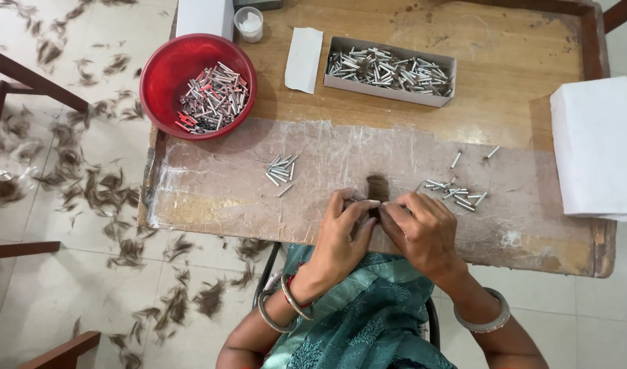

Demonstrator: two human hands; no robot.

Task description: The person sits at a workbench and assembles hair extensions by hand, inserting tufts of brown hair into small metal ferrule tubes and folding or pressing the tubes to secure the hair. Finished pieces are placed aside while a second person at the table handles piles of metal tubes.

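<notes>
Red plastic bowl (156,75) holds metal tubes with red-tipped pieces; cardboard box (335,80) full of plain silver tubes.

Hair tuft (377,186) at table's near edge, long axis pointing away from person, fingers covering near end.

Left hand (341,236) and right hand (423,229) together, pinching tuft.

Loose tube piles (281,171) on either side; white paper stack (593,147) at right.

Both forearms reach forward from the body, wrists converging at centre. Left hand (341,236) and right hand (419,232) meet fingertip to fingertip, fingers curled inward, each grip pinched closed. Knuckles face up; thumbs hidden beneath.
</notes>
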